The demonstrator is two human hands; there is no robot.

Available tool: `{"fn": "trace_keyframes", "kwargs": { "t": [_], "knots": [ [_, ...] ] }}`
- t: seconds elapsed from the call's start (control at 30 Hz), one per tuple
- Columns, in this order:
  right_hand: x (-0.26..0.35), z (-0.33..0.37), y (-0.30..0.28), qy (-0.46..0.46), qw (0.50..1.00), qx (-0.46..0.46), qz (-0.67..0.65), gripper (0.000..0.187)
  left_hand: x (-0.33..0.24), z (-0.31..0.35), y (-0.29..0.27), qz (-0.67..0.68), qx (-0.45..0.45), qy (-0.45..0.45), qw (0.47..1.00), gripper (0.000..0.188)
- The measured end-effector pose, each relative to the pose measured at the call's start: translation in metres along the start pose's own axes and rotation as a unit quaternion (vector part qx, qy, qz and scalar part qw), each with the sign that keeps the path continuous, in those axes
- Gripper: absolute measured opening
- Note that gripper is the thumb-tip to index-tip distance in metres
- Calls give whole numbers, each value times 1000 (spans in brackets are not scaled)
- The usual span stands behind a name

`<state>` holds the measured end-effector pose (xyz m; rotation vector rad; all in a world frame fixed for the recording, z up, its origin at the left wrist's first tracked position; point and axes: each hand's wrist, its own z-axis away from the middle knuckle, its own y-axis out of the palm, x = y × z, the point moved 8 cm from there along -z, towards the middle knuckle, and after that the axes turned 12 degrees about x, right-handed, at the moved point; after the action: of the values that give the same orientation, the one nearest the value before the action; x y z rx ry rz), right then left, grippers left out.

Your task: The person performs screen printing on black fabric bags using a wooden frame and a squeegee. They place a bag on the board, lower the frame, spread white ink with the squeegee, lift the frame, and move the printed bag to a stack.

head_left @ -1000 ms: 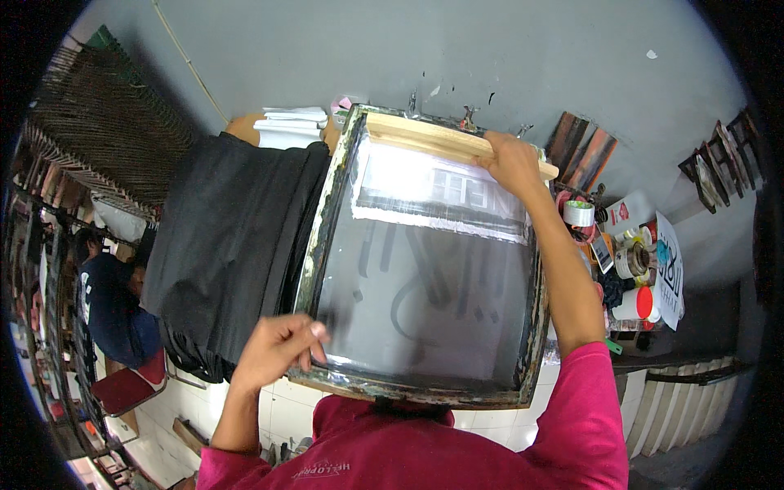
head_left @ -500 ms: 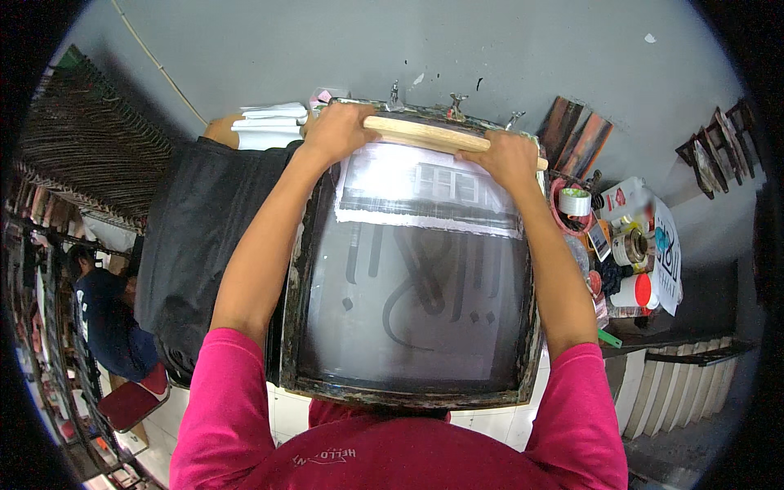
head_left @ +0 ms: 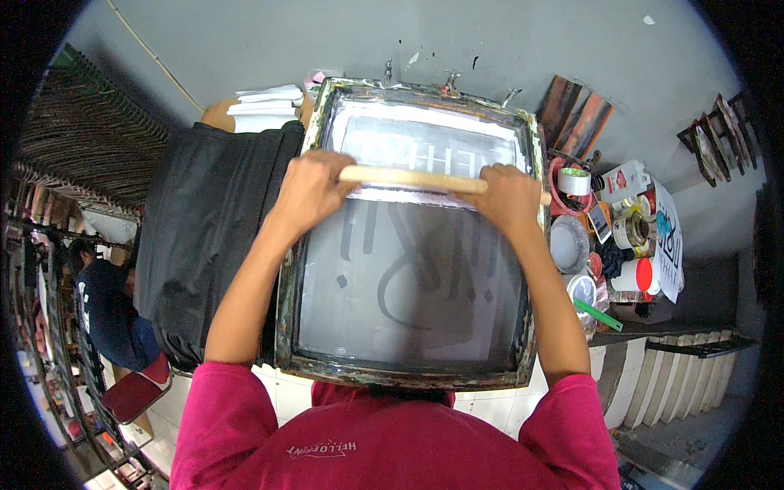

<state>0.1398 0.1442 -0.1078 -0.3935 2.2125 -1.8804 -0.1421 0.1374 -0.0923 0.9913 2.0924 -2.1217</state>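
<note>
A wooden squeegee (head_left: 412, 178) lies across the upper part of a framed printing screen (head_left: 327, 359). My left hand (head_left: 313, 192) is wrapped round its left end, and my right hand (head_left: 508, 196) grips it close to the right end. Both thumbs point inward along the wood. White ink (head_left: 392, 194) shows in a ragged band along the squeegee's near side, with a thin whitish film on the mesh beyond it. Dark curving letter shapes (head_left: 392, 269) show through the grey mesh nearer to me. The squeegee's blade is hidden under the handle.
Black fabric (head_left: 212, 245) is piled at the left, with white folded sheets (head_left: 265, 106) behind it. On the right stand a tape roll (head_left: 574, 182), tins, tubs and a green-handled tool (head_left: 598, 315). Metal clamps (head_left: 452, 80) line the far edge. Another person (head_left: 114, 310) sits at far left.
Both hands have drawn the squeegee toward me from the screen's far end. The white band's near edge has shifted nearer, and light lettering now shows on the far mesh.
</note>
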Motion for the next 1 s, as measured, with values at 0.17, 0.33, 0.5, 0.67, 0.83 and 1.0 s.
{"fn": "trace_keyframes", "kwargs": {
  "t": [0.17,0.33,0.5,0.67,0.83,1.0],
  "knots": [
    [18,27,-2,-20,998,-56,3,34,-13,36,1,-9,-120,50,992,23],
    [11,18,-11,-41,994,-95,-37,32,-8,85,-20,50,-134,-32,989,91],
    [-17,-40,-16,0,997,-71,-40,36,9,187,3,245,-18,-165,955,102],
    [-36,-116,-13,35,997,48,-45,54,-9,272,27,178,114,-188,959,143],
    [-46,-162,4,19,992,120,-33,72,-4,304,60,79,52,-155,983,141],
    [-49,-160,9,44,995,80,-29,78,-4,310,67,42,-15,-80,996,143]
  ]
}}
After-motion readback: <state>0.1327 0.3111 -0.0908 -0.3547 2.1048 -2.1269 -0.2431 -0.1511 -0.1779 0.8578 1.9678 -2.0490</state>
